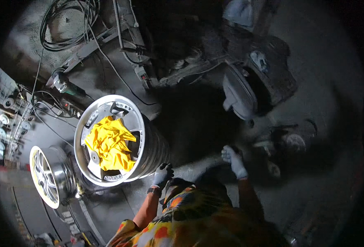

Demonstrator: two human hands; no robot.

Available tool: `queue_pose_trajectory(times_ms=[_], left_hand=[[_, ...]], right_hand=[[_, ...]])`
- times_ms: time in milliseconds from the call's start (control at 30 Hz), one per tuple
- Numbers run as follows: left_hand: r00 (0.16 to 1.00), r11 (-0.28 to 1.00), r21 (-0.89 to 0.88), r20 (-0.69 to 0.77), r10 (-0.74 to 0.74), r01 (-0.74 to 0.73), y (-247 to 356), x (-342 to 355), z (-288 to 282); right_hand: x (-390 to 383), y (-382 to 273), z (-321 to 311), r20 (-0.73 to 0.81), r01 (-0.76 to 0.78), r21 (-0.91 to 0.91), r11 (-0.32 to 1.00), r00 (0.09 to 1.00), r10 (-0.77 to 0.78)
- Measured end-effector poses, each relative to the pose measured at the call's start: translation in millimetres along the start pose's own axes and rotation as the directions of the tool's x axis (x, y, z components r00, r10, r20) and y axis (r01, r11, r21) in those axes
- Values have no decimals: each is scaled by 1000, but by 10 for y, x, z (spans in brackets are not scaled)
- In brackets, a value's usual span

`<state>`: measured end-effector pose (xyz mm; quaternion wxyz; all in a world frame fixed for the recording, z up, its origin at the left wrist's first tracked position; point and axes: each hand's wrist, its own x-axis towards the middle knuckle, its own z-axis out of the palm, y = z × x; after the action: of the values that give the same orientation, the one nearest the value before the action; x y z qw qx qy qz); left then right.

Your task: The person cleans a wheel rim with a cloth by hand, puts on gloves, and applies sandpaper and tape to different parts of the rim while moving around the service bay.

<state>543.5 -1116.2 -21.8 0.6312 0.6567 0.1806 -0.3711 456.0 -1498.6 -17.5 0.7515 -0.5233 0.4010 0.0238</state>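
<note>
Left hand [163,175] and right hand [233,160] were curled; whether either held anything could not be determined. The wheel rim [140,124], cloth-topped [110,144], stood left of both; careful handling probably required steadying it.

An open gap runs between the left hand [163,175] and right hand [234,161], leading forward into deep shadow where obstacles cannot be told. The large wheel [154,144] blocks leftward passage, the small wheel [67,176] beyond it. A cable [120,77] crosses behind; a grey object [240,94] stands ahead-right.
</note>
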Motion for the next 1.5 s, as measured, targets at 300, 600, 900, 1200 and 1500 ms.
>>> queue_pose_trajectory(times_ms=[300,600,900,1200,1500], left_hand=[[930,919,-335,-358,82,-210,64,182,652],[902,993,62,-416,114,-97,836,930,728],[708,973,-162,-706,1,-163,1023,1261,1047],[452,760,-585,-781,-431,-285,1840,1518,2118],[457,835,-495,-817,-352,-242,2312,1980,2524]], right_hand=[[1792,-2542,1344,367,309,-167,936,901,-232],[3429,-3245,2958,639,321,-179,930,757,-138],[5938,-3341,4586,665,616,-186,765,652,-363],[6515,-3868,5122,767,865,-176,470,420,-485],[6783,-4418,4610,847,945,-118,306,256,-465]])
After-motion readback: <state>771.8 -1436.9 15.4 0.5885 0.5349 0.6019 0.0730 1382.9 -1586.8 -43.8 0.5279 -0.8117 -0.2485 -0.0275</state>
